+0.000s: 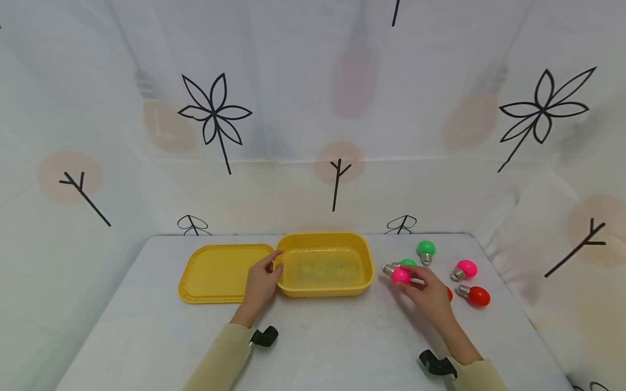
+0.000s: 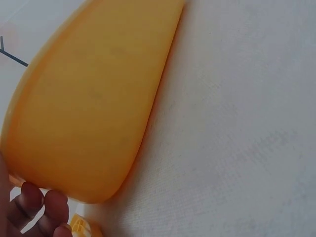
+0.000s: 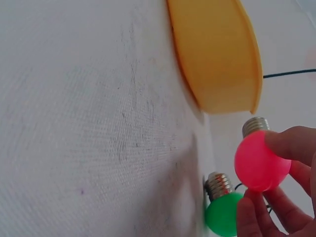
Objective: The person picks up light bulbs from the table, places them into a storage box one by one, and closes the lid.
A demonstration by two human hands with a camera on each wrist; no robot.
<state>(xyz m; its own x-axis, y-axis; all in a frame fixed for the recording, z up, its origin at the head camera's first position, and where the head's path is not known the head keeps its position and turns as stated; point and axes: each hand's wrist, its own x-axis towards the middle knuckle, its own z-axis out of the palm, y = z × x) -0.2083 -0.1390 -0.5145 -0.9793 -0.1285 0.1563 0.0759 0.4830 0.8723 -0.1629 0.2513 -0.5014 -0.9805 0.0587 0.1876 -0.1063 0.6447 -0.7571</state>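
A pink light bulb (image 1: 400, 276) with a silver screw base is pinched between the thumb and fingers of my right hand (image 1: 430, 296), held over the right part of the table. In the right wrist view the same pink bulb (image 3: 261, 163) hangs above a green bulb (image 3: 223, 216), its base tilted toward the tub. My left hand (image 1: 262, 279) grips the left end of a yellow plastic tub (image 1: 323, 292), thumb and fingers at its rim. From the left wrist view, the fingertips (image 2: 55, 205) curl at the tub's end wall (image 2: 98, 108).
Left of the tub lies a flat yellow lid (image 1: 220, 274). Around my right hand lie another green bulb (image 1: 426, 248), a pink bulb (image 1: 467, 267), a red bulb (image 1: 479, 296) and a partly hidden red bulb (image 1: 449, 294). A patterned cloth (image 1: 293, 195) hangs behind the white table (image 1: 332, 342).
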